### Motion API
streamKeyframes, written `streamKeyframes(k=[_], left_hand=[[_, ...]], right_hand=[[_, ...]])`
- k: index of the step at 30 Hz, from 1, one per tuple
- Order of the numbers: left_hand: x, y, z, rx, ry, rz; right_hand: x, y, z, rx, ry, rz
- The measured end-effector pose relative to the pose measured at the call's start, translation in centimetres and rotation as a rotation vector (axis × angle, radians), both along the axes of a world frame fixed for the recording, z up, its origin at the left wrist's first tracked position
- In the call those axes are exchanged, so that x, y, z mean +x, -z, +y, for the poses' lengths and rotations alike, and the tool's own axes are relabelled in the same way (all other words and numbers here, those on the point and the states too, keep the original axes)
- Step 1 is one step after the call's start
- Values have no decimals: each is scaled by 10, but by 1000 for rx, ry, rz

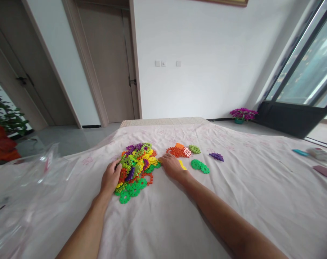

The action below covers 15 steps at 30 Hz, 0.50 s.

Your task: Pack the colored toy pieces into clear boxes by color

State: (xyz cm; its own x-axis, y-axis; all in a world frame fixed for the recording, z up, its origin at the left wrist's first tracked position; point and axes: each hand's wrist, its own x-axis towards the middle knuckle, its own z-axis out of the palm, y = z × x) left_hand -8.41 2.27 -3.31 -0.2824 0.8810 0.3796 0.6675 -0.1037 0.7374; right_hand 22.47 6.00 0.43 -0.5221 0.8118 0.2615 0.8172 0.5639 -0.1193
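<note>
A heap of interlocking plastic toy pieces [136,163], notched discs and plates in green, yellow, orange and purple, lies on the cloth. My left hand [111,177] rests against the heap's left side, thumb and fingers apart. At the right edge of the heap is my right hand [171,164], fingers close together and bent toward a yellow piece; what they hold is hidden. Just beyond this hand lie orange plates [179,150]. To its right are a light green piece [194,149], overlapping green discs [200,166] and a purple piece [216,157]. Yellow pieces [182,164] show partly behind the right wrist.
A pale floral cloth [152,230] covers the surface. Clear plastic bags [31,194] lie at the left. On the far right are a blue item [300,153], a whitish pack [320,154] and a dark red item [325,171]. Beyond stand doors and potted flowers [243,114].
</note>
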Motion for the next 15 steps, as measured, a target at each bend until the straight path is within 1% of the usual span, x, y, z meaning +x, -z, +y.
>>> streamKeyframes(k=[4, 7, 11, 13, 15], left_hand=[[-1, 2, 1, 2, -1, -3], [-2, 4, 2, 0, 1, -3], [-2, 3, 2, -6, -2, -8], [-1, 2, 1, -10, 0, -8], [0, 0, 0, -8, 5, -6]], right_hand=[[1, 0, -8, 62, 34, 28], [6, -5, -9, 93, 141, 134], [21, -20, -6, 120, 308, 303], [30, -27, -3, 112, 371, 328], [38, -30, -1, 72, 407, 310]])
